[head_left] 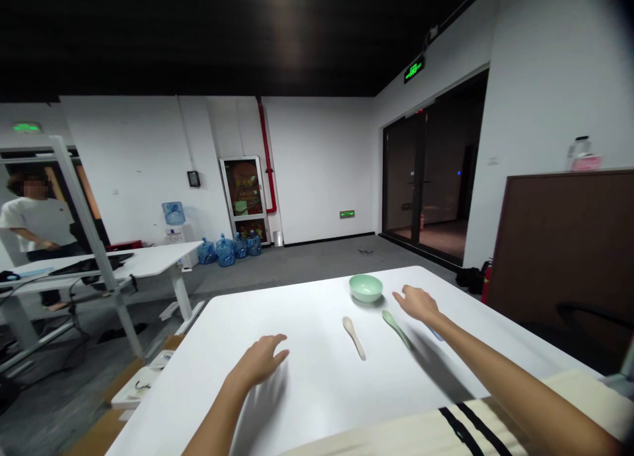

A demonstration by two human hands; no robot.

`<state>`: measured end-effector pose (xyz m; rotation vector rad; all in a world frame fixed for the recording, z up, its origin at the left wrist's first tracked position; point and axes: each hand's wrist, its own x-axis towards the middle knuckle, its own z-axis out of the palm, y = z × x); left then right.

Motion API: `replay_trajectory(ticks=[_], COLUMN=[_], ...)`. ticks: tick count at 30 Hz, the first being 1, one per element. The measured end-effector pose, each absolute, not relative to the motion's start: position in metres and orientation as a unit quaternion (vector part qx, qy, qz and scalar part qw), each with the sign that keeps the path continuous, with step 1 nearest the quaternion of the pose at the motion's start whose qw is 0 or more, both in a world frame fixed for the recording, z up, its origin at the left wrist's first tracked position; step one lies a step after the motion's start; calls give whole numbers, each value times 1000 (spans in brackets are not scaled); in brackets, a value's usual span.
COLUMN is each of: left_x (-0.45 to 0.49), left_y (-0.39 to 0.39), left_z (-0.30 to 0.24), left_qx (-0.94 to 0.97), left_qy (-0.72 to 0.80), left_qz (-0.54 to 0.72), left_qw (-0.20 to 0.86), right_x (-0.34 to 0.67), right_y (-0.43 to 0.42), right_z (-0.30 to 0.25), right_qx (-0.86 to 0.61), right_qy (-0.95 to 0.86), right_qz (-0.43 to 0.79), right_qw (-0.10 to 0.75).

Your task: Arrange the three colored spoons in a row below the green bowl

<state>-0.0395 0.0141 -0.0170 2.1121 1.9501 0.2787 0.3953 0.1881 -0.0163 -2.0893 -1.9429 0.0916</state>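
Note:
A light green bowl (pixel 366 288) stands upright toward the far edge of the white table (pixel 307 390). In front of it lie a beige spoon (pixel 354 338) and a green spoon (pixel 396 328), side by side. Just right of the bowl hovers my right hand (pixel 417 303), fingers apart and holding nothing. Part of a blue object (pixel 436 334) shows beneath my right wrist; the rest is hidden, so its kind is unclear. My left hand (pixel 260 360) is over the left part of the table, thumb and fingers spread, nearest the beige spoon but apart from it.
At the left a person (pixel 42 215) stands behind another white desk (pixel 163 259) with a metal post (pixel 94 238). Several blue water bottles (pixel 225 250) stand by the far wall. A brown cabinet (pixel 569 264) is at the right. Boxes (pixel 136 387) sit below the table's left edge.

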Motion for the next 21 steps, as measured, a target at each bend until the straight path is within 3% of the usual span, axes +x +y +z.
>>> replay_trajectory(ticks=[5, 12, 21], left_x=[-41, -41, -40], left_y=[15, 13, 12], left_z=[-19, -17, -16], left_qx=[730, 733, 730], left_qy=[666, 663, 667], left_qz=[96, 98, 94], left_qw=[122, 117, 115], right_x=[356, 335, 339], right_y=[154, 126, 125], right_z=[-12, -57, -57], right_qx=[-639, -609, -605], right_qy=[-741, -776, -782], right_qz=[49, 86, 87], right_qw=[199, 138, 125])
